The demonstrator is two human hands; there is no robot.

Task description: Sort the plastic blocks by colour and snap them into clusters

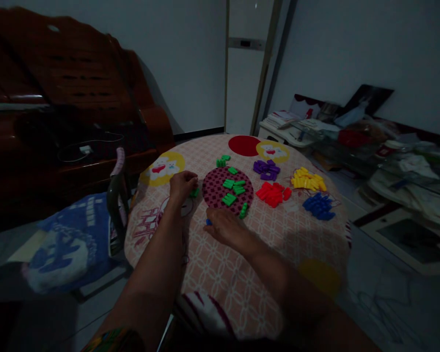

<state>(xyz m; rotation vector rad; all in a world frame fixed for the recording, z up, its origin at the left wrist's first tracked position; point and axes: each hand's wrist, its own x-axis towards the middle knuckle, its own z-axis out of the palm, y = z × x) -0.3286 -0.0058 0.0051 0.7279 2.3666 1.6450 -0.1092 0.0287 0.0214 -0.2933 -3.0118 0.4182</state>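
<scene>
- The round table [242,274], under its pink patterned cloth, fills most of my view; I work best leaning in so both forearms lie across it and neither sleeve sweeps the piles.
- The dark dotted circle [214,188] on the cloth holds most of the green pieces [232,187]; I judge anything green should land flat inside it, apart from its neighbours.
- Beyond it lie the purple pile [266,169], yellow pile [308,180], red pile [274,193] and blue pile [319,205], each apart from the others; I keep clear of them.
- My left hand [182,186] is curled with fingers together over a green piece [194,192] just left of the circle; a light pinch should serve.
- My right hand [225,227] lies palm down below the circle, a small blue piece [208,222] at its fingertips; I cannot tell whether I grip it.
</scene>
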